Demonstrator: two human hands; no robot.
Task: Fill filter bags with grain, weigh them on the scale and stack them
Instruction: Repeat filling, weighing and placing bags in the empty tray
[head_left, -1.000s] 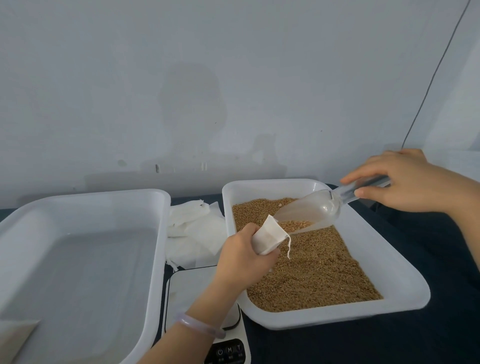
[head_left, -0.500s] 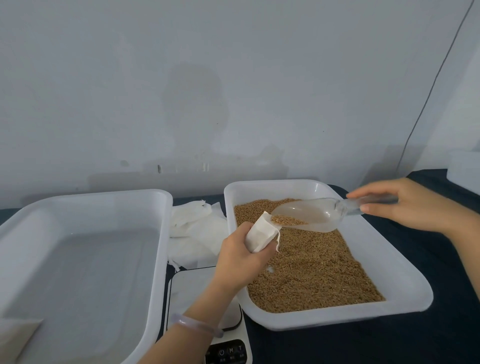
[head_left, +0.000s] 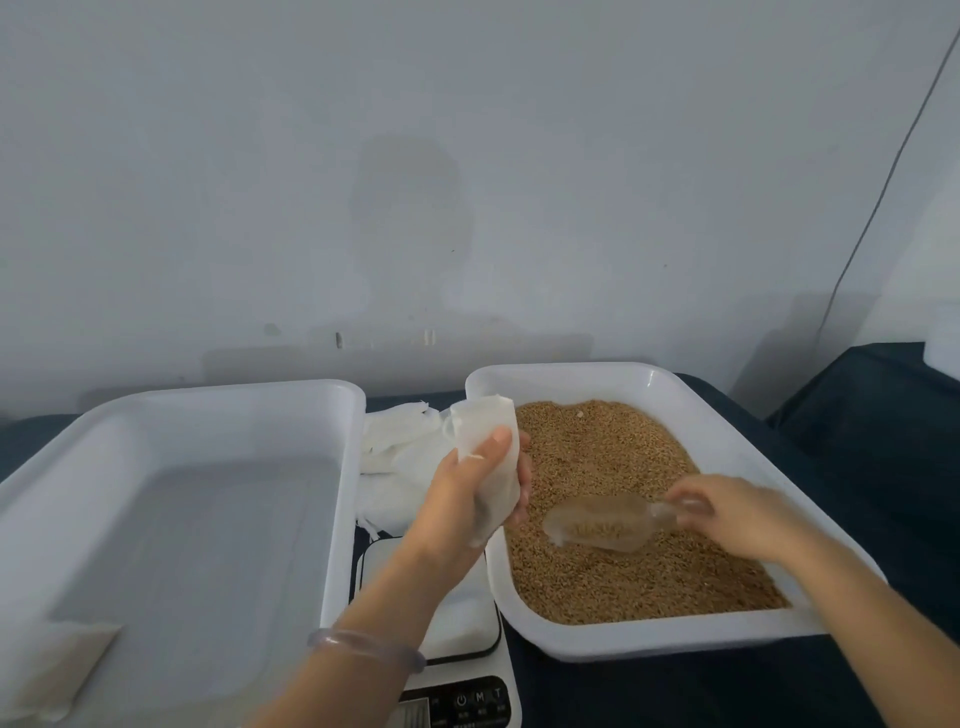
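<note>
My left hand (head_left: 467, 499) grips a white filter bag (head_left: 485, 431), held upright with its mouth up, at the left rim of the grain tray (head_left: 561, 376). Brown grain (head_left: 613, 457) fills that tray. My right hand (head_left: 743, 514) holds the handle of a clear plastic scoop (head_left: 597, 527), which lies low on the grain with some grain in its bowl; hand and scoop are blurred. The white scale (head_left: 457, 618) sits between the trays, partly under my left forearm. One filled bag (head_left: 52, 670) lies in the near left corner of the left white tray (head_left: 343, 467).
A heap of unfilled white filter bags (head_left: 400, 452) lies between the two trays, behind the scale. A dark cloth (head_left: 857, 431) covers the table. A thin cable (head_left: 883, 192) runs down the wall at the right.
The scoop has left the bag's mouth and dropped onto the grain with my right hand. My left hand has turned the bag upright and drawn it left to the tray's rim.
</note>
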